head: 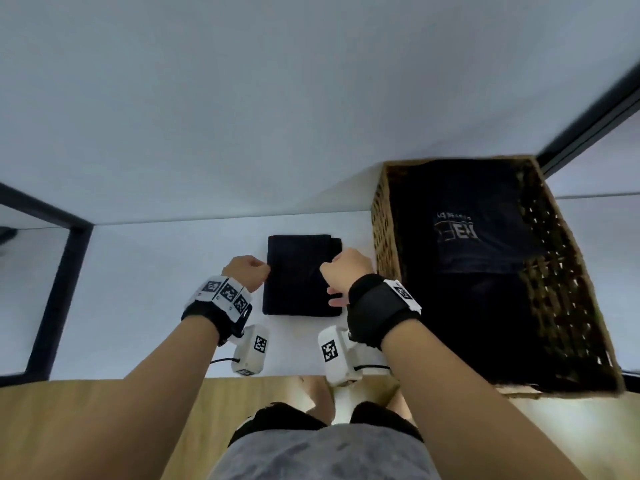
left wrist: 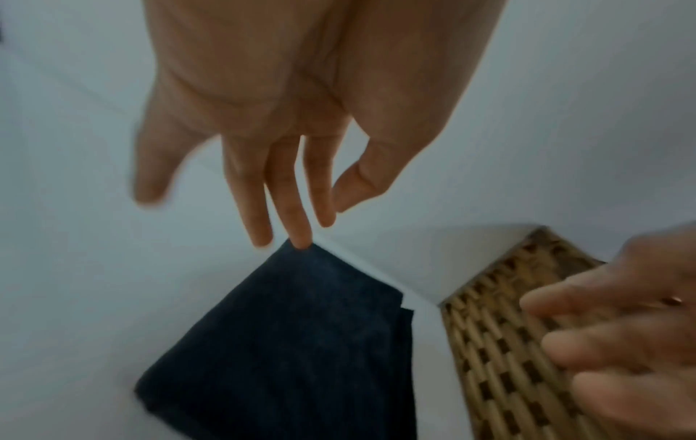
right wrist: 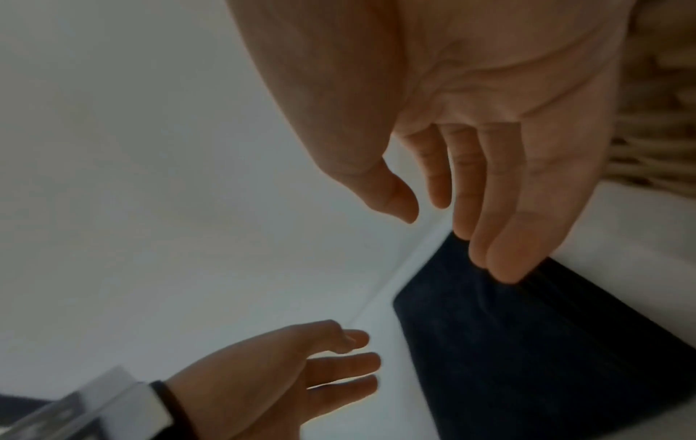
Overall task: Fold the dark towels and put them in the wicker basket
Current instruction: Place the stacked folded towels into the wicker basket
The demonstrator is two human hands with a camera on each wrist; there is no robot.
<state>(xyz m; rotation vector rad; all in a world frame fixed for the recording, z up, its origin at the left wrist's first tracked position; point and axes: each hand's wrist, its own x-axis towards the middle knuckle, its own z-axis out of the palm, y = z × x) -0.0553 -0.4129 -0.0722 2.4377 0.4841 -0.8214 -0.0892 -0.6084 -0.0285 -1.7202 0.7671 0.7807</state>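
The white tabletop [head: 145,271] carries everything in view, and it meets a pale wall behind. The largest thing on it is the wicker basket [head: 381,220], standing at the right end, its woven side facing the middle of the tabletop. Inside the basket lies dark folded cloth [head: 460,306], and the topmost piece shows a small pale printed mark.

Just left of the basket, apart from its wall, a folded dark towel [head: 301,275] lies flat as a neat upright rectangle, with a lower layer peeking out along its right edge near the far corner.

The person's two hands flank this towel. The left hand [head: 246,270] is at the towel's left edge; the left wrist view shows its fingers [left wrist: 297,220] straight and pointing down, the grip apart and holding nothing, one fingertip at the towel's far corner. The right hand [head: 346,268] is over the towel's right edge; its fingers [right wrist: 504,238] are also extended and loose, the grip apart, the tips meeting the towel's edge. Whether they press on the cloth or only reach it cannot be told.

Each wrist wears a black strap with a white marker-covered camera block [head: 249,349].
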